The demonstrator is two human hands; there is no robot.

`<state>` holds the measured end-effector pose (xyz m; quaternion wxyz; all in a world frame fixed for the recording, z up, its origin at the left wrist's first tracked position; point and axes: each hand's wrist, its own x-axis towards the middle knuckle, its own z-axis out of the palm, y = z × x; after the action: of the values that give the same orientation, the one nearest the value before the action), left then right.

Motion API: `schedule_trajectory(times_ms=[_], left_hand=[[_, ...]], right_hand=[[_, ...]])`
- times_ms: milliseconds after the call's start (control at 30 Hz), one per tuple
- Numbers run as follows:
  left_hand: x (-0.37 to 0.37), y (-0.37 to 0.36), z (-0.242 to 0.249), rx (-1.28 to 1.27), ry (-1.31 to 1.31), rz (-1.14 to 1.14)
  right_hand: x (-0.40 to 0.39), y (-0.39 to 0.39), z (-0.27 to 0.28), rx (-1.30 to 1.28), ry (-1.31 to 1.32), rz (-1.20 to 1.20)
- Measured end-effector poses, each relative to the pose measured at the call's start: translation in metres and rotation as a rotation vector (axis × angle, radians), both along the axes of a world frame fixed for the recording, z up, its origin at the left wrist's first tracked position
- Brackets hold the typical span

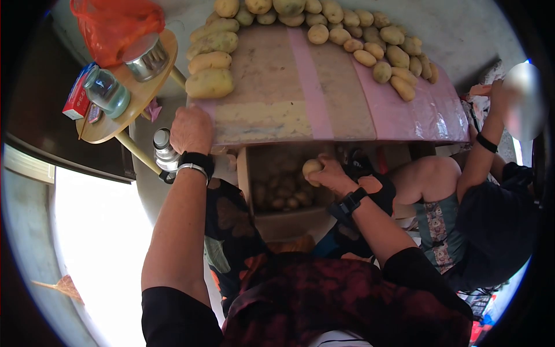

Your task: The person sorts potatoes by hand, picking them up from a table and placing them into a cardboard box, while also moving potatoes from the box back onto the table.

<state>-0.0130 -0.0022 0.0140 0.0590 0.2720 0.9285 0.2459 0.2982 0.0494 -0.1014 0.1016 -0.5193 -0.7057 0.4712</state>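
Note:
My right hand is closed round a potato above an open box between my legs. Inside that box, in shadow, lie several more potatoes. My left hand rests at the left front corner of the cardboard surface, with its fingers curled; whether it grips anything is hidden. Near its knuckles lies a large potato, the lowest of a column along the left edge. A curved row of potatoes runs along the back and down the right side.
At the left, a small round table holds a glass jar, a metal container, a red bag and a small box. A metal flask stands beside my left wrist. Another person sits at the right.

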Motion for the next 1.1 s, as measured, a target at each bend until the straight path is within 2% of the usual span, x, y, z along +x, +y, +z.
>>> schedule_trajectory(times_ms=[67, 100, 167, 267, 333, 400, 533, 600, 733, 800, 867, 933, 1000, 1067, 1100], left_hand=[[0.001, -0.001, -0.001, -0.002, -0.004, -0.005], [0.001, -0.001, -0.001, 0.004, 0.003, -0.006], [0.000, -0.001, -0.001, 0.013, 0.012, -0.006], [0.002, 0.000, 0.002, 0.013, 0.012, -0.021], [0.001, 0.000, 0.000, 0.010, 0.020, -0.011], [0.001, -0.002, -0.003, 0.032, 0.053, -0.029], [0.001, -0.001, -0.004, 0.016, 0.140, -0.058], [0.003, -0.001, -0.002, -0.006, 0.103, -0.016], [0.002, 0.000, -0.003, 0.021, 0.077, 0.006], [0.002, -0.001, -0.004, 0.026, 0.074, 0.010], [0.002, 0.000, -0.003, 0.029, 0.094, 0.018], [0.001, 0.000, -0.005, 0.020, 0.092, 0.034], [0.002, 0.001, -0.004, 0.011, 0.093, 0.032], [0.000, 0.003, -0.005, 0.012, 0.092, 0.030], [0.000, 0.001, -0.006, 0.008, 0.085, 0.021]], right_hand=[[-0.005, -0.002, 0.019, -0.078, -0.163, 0.062], [-0.008, -0.006, 0.021, -0.081, -0.164, 0.063], [-0.022, -0.016, 0.021, 0.013, -0.269, 0.277], [-0.037, -0.036, -0.032, 0.126, -0.305, 0.422], [-0.052, -0.058, -0.023, 0.094, -0.276, 0.411], [-0.058, -0.071, -0.045, 0.101, -0.259, 0.408], [-0.056, -0.073, 0.003, 0.257, -0.160, 0.352], [-0.052, -0.066, 0.044, 0.131, -0.140, 0.486], [-0.029, -0.044, 0.114, 0.094, 0.018, 0.399], [-0.013, -0.024, 0.130, 0.378, 0.150, 0.271], [0.002, 0.008, 0.149, 0.497, 0.030, 0.112], [0.022, 0.058, 0.143, 0.914, -0.049, 0.040], [0.030, 0.107, 0.133, 0.880, -0.023, -0.281], [0.039, 0.150, 0.135, 1.142, -0.191, -0.258], [0.039, 0.166, 0.139, 1.138, -0.271, -0.275]])
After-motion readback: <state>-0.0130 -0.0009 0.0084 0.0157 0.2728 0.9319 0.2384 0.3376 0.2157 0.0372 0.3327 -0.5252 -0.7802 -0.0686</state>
